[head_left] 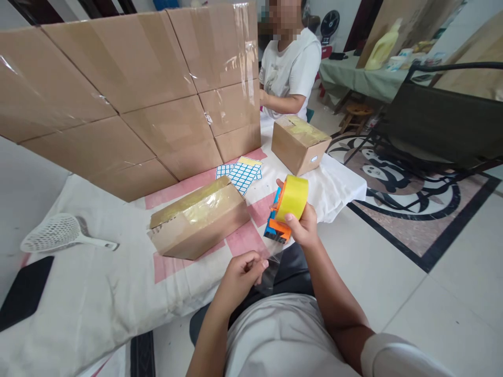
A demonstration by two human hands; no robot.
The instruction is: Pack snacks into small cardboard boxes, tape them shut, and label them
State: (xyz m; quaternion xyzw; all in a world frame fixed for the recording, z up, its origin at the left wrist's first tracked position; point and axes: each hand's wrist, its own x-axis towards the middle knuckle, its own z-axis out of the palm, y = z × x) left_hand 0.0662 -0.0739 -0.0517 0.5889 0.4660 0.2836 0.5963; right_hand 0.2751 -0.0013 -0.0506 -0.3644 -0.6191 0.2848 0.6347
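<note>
My right hand (305,224) grips a tape dispenser (278,228) in orange and blue, loaded with a wide yellow roll of packing tape (294,198). Lower and to the left, my left hand (245,275) is closed in a pinch on the clear loose end of tape (272,267), which stretches toward the dispenser. Just beyond my left hand lies a cardboard box (208,230) with shiny tape along its top. Behind that box are label sheets (245,174) with blue-edged blanks. A second taped carton (293,152) with a small label stands past the dispenser.
A wall of stacked cartons (157,94) rises along the table's far side. At left lie a white slotted skimmer (58,233) and a black flat object (25,290). A person in a white shirt (291,68) sits opposite. A dark chair (444,115) stands at right.
</note>
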